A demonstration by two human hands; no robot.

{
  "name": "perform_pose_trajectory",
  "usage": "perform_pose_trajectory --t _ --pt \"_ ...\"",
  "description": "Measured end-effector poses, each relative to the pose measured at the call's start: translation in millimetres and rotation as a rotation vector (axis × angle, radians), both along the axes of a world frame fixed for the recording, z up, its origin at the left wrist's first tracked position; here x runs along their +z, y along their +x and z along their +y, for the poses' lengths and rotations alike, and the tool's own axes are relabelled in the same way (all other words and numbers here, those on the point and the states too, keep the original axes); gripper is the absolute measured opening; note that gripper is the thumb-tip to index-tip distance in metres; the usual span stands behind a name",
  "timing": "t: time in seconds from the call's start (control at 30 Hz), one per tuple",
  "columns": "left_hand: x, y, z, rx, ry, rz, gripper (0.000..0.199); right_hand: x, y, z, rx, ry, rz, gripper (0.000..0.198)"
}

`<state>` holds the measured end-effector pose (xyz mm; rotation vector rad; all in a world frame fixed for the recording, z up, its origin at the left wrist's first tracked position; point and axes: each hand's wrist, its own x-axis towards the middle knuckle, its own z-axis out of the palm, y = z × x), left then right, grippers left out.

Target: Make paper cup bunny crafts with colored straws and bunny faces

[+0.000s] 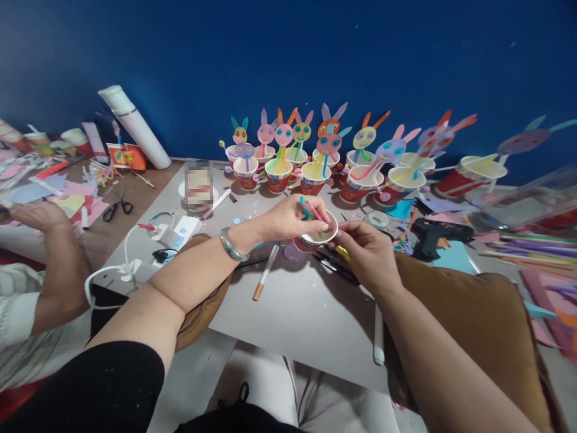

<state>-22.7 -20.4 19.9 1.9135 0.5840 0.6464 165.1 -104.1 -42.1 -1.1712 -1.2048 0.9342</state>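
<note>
A red-and-white paper cup [333, 227] is tilted above the table in front of me. My left hand [288, 219] reaches over its mouth, fingers closed on pink and green pipe cleaners [310, 209] whose lower ends go into the cup. At the cup's right rim, my right hand [369, 249] pinches with thumb and fingers; whether it grips anything besides the cup's edge is hidden. Just below the cup lies a purple paper disc [294, 252]. An orange-tipped white marker [265, 273] rests to the left of it.
Behind stand several paper cups with rabbit-faced figures [278, 174]. A black glue gun [433, 237] and brown cushion [460, 319] are on the right. Power strips with white cables [128, 255] lie left. Another person's hand [38, 216] is near black scissors [118, 206] and paper scraps.
</note>
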Motion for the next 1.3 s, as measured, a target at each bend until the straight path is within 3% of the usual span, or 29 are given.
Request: perform_pose_trajectory --t 0.2,0.43,0.7,1.07,1.3 --pt "-7.2 1.3 4.9 -0.067 -0.026 0.001 0.011 3.5 -1.0 0.5 0.061 -0.051 -0.017 0.046" --pt "-3.8 1.6 3.6 -0.025 -0.033 0.045 0.012 7.2 -5.5 0.4 0.038 -0.010 -0.037 0.047" --pt "-2.7 3.1 0.9 0.016 -0.121 -0.044 0.011 4.0 -8.0 -3.7 -0.023 0.031 -0.084 0.040" --pt "-4.4 5.3 -3.8 0.105 -0.303 -0.145 0.021 6.4 -6.4 -5.5 0.013 -0.048 0.104 0.044" --pt "-6.4 6.1 -4.5 0.103 -0.319 -0.170 0.020 8.7 -4.5 -5.3 0.041 -0.094 0.122 0.045"
